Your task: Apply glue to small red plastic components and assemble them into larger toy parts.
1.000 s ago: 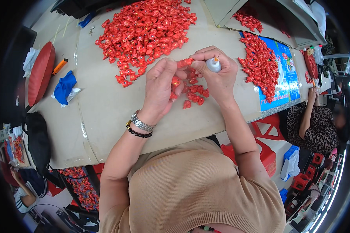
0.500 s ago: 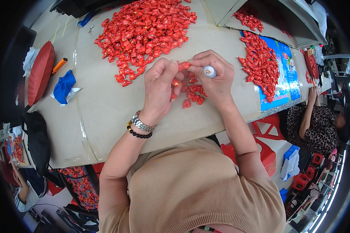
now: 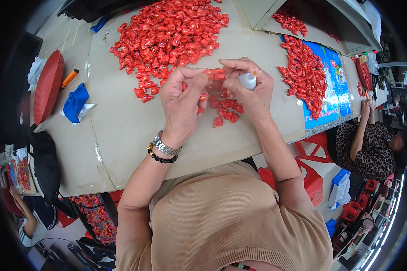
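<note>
Glue work: left hand (image 3: 182,101) pinches a small red folded paper piece (image 3: 214,72), right hand (image 3: 251,88) clasps a small white orange-tipped glue bottle (image 3: 248,80) beside it; best keep the tip low, the pinch steady above the loose red pieces (image 3: 224,106).

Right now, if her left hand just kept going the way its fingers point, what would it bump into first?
Probably the small red piece pinched at its fingertips, then the right hand holding a little white bottle. Depth is hard to judge.
</note>
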A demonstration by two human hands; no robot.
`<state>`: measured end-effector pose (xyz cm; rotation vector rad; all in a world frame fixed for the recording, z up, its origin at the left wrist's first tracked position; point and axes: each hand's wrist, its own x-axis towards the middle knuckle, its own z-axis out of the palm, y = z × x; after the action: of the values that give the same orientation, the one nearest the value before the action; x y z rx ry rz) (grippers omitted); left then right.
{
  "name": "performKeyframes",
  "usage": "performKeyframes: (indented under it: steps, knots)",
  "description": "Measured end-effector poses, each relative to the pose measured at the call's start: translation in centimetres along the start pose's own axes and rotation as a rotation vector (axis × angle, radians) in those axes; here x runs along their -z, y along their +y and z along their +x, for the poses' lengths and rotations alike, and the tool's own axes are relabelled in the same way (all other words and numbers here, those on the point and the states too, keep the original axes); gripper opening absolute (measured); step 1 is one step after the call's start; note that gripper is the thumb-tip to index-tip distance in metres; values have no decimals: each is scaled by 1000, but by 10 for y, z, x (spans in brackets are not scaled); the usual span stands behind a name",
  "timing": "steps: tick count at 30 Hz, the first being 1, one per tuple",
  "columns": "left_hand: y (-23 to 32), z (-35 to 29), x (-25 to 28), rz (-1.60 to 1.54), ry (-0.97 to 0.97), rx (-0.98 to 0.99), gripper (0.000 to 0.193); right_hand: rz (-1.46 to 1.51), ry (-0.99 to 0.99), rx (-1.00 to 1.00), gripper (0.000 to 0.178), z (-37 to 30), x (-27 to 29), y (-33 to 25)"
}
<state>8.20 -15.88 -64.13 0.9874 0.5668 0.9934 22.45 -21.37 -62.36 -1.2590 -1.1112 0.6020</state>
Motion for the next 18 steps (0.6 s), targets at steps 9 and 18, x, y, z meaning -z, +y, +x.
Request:
performKeyframes:
  steps: [9,18]
  knots:
    - [-5,-4,-5,123,-44,-84,5,101,16,-171,10,-5,3,4]
    - [-9,-2,1,188,-94,-95,5,44,-26,-75,14,-5,7,8]
